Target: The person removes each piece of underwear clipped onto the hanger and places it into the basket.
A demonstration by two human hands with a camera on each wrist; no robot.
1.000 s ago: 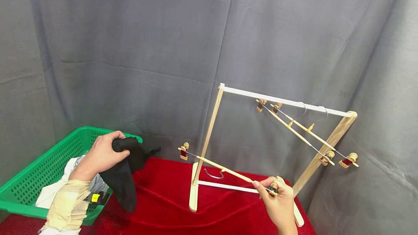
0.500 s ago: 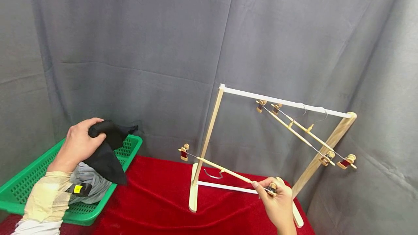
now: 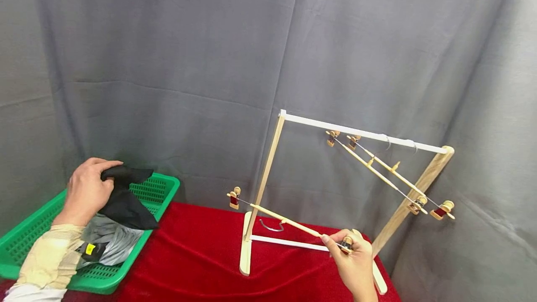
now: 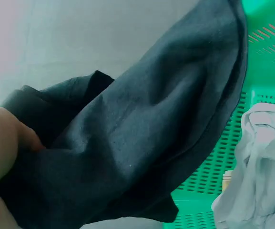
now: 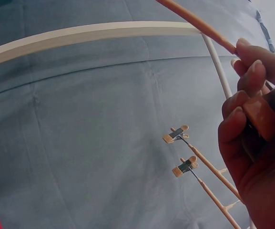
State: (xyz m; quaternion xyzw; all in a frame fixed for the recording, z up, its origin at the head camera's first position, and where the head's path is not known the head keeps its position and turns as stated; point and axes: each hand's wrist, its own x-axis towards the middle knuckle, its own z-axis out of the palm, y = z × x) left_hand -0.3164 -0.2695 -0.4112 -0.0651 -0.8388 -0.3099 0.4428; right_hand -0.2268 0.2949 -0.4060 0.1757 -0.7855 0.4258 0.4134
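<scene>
A black piece of clothing [image 3: 126, 204] hangs from my left hand [image 3: 86, 190], pinched between thumb and fingers over the green basket [image 3: 165, 199]. Its lower end drapes across the basket's right rim. Up close in the left wrist view, the dark cloth [image 4: 147, 109] falls in loose folds from the fingers. My right hand [image 3: 352, 260] grips one end of a wooden clip hanger [image 3: 289, 222], around its clip. The hanger slants up to the left, its hook hanging downward and its far clip [image 3: 234, 198] past the rack's left post.
A wooden rack [image 3: 268, 167] with a white top bar stands on the red cloth [image 3: 189, 250]. Two similar hangers [image 3: 379, 174] hang from its bar at the right. Grey clothing [image 3: 113, 239] lies in the basket. Behind is a grey curtain [image 3: 189, 59].
My left hand has moved left with the black clothing, bringing it over the basket and lower. The right hand holds the hanger in nearly the same place.
</scene>
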